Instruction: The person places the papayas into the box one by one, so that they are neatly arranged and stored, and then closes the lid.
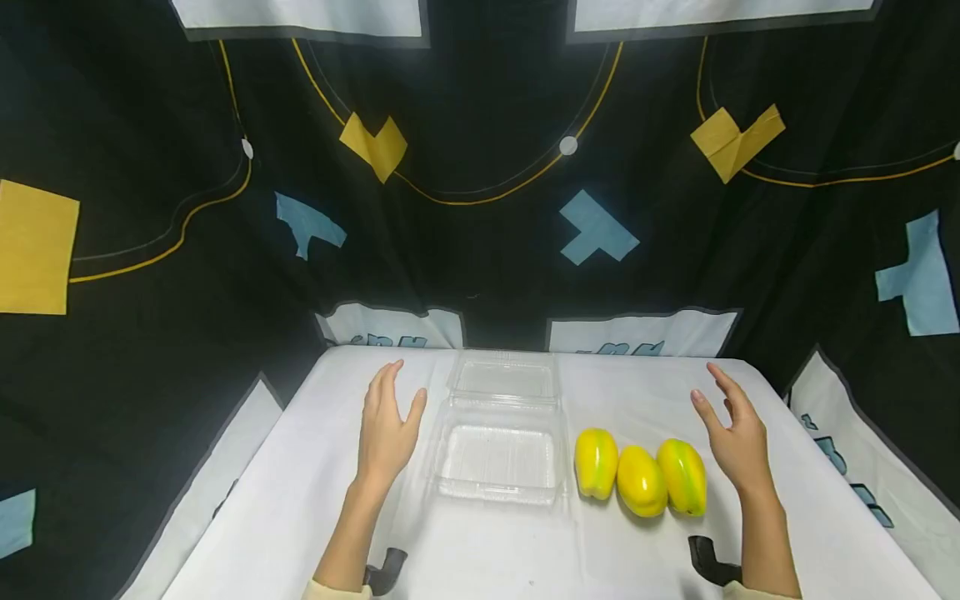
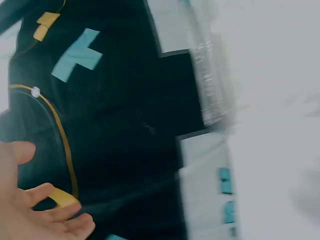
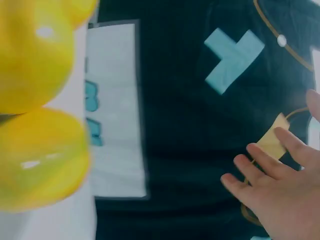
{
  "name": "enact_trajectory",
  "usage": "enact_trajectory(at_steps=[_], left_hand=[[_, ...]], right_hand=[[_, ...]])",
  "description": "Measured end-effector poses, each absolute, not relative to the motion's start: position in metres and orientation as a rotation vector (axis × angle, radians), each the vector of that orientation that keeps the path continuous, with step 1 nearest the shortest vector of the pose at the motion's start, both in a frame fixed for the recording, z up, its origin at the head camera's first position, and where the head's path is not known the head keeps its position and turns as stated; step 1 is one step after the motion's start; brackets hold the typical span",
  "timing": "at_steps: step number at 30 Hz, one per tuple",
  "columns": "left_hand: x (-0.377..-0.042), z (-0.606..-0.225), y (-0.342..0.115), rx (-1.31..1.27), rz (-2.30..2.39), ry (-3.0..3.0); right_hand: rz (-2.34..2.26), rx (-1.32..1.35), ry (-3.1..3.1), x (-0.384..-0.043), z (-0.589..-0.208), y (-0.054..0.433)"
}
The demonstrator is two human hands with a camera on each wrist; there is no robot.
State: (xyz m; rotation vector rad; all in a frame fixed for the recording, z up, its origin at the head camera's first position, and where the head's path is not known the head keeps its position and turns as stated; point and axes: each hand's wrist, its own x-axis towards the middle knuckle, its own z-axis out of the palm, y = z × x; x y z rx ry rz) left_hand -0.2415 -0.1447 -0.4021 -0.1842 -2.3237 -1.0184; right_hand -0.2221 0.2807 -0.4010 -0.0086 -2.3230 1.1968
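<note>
Both hands hover over the white table with nothing in them. The left hand (image 1: 387,433) is just left of a clear plastic clamshell box (image 1: 497,454), its thumb and fingers spread apart. The box stands with its lid (image 1: 506,377) folded back toward the far edge, and its base holds nothing. Right of the box lie three glossy, oblong yellow fruits tinged with green: one on the left (image 1: 596,463), one in the middle (image 1: 641,482) and one on the right (image 1: 682,477). Beyond the rightmost fruit is the right hand (image 1: 738,446), fingers loosely extended, apart from the fruit.
The table (image 1: 487,558) has a white cover. A black curtain (image 1: 480,267) with yellow and blue patches hangs behind and around it. A black curved mount (image 1: 386,572) shows at the left wrist, and another mount (image 1: 712,562) at the right.
</note>
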Motion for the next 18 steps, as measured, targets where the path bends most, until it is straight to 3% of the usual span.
enact_trajectory(at_steps=[4, 11, 14, 18], left_hand=[[-0.239, -0.433, -0.145, -0.124, -1.177, -2.262], [-0.24, -0.484, -0.142, -0.103, -1.405, -2.242], [-0.24, -0.501, -0.144, -0.148, -1.522, -2.256], [-0.242, -0.52, -0.147, -0.248, -1.653, -2.261]], right_hand=[[1.27, -0.107, -2.253, -0.219, -0.427, 0.289], [1.325, -0.141, -2.216, -0.245, -0.514, 0.328], [1.393, -0.2, -2.235, -0.247, -0.533, 0.332], [1.556, -0.283, -2.243, -0.236, -0.528, 0.322]])
